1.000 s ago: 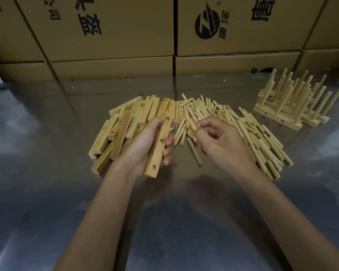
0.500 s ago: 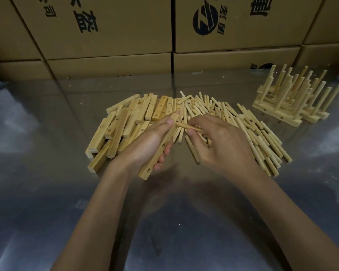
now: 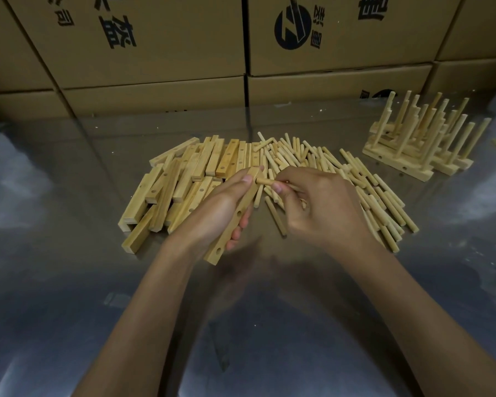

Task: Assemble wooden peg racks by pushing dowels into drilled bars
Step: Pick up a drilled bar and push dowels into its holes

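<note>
Hands are meeting at the centre of a shiny metal worktop (image 3: 69, 282), seen from a camera worn on the person's head. The left hand (image 3: 212, 213) is wrapping its grip around a drilled bar (image 3: 235, 222), holding it slanted from about 7 o'clock up toward 1 o'clock, with two empty holes showing along its lower half. The right hand (image 3: 321, 207) is pinching a dowel (image 3: 265, 181) in a narrow grip between thumb and fingertips, and is pressing its tip against the bar's upper end, at what looks like a hole (the hole itself is hidden by the left thumb, so how deep the dowel is sitting cannot be told).

Behind the hands, at 11 o'clock, a heap of loose bars (image 3: 189, 179) is lying unassembled. At 1 to 3 o'clock a spread of loose dowels (image 3: 364, 184) is fanning across the worktop, touching the bar heap at its left edge. Well apart, at 2 o'clock, several finished racks (image 3: 413, 150) are sitting stacked together with their pegs pointing up.

Cardboard boxes (image 3: 155, 47) with printed lettering are lining the far edge.

Judging by the piles, the job is still at an early stage: a few racks are done, this bar is only receiving its first visible peg, and many bars and dowels are waiting.
</note>
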Available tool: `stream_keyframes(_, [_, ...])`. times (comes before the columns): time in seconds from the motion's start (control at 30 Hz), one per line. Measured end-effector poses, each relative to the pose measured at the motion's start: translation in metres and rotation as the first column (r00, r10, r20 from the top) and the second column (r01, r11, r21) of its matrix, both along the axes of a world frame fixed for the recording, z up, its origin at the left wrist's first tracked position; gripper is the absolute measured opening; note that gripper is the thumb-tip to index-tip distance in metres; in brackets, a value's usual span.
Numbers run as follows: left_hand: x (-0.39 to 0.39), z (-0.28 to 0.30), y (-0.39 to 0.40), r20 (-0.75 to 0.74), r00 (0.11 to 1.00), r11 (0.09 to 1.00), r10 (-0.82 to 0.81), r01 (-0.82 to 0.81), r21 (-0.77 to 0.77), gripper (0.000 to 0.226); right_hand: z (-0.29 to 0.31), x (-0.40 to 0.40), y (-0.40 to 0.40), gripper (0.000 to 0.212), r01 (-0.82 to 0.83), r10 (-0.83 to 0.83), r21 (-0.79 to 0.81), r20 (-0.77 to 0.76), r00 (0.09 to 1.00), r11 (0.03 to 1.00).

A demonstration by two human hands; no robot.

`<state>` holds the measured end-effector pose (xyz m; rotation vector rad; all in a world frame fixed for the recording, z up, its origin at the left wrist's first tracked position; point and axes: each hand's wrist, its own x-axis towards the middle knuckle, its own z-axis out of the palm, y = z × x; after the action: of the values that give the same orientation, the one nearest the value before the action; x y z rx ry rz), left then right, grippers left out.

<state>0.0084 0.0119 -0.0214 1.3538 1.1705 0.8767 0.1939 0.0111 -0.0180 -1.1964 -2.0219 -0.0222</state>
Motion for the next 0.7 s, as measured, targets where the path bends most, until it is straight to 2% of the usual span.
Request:
stream_keyframes(0.13, [0.002,-0.001,0.0,-0.056,0.998,0.999,0.033,-0.032,0.022,0.033,0.0,-0.004,-0.005,0.006,-0.012,0.007,0.052,0.093,0.996,0.999])
stream_keyframes(0.27, [0.003,-0.002,0.0,-0.099,0.995,0.999,0.027,-0.024,0.04,0.031,0.001,-0.006,-0.007,0.009,-0.03,0.024,0.074,0.08,0.996,0.997])
stream_keyframes(0.43, [0.003,-0.001,0.0,-0.129,0.991,0.996,0.02,-0.008,0.088,0.031,-0.003,-0.005,-0.005,0.003,-0.061,0.061,0.046,-0.013,0.998,0.997])
stream_keyframes(0.6, [0.005,-0.006,0.0,-0.14,0.99,0.996,0.011,0.002,0.091,0.036,-0.009,-0.004,0.003,0.006,-0.094,0.08,-0.088,-0.159,0.984,0.992])
stream_keyframes(0.7, [0.006,-0.009,0.001,-0.135,0.991,0.996,0.008,0.005,0.095,0.037,-0.012,-0.003,0.006,0.009,-0.139,0.08,-0.183,-0.297,0.952,0.973])
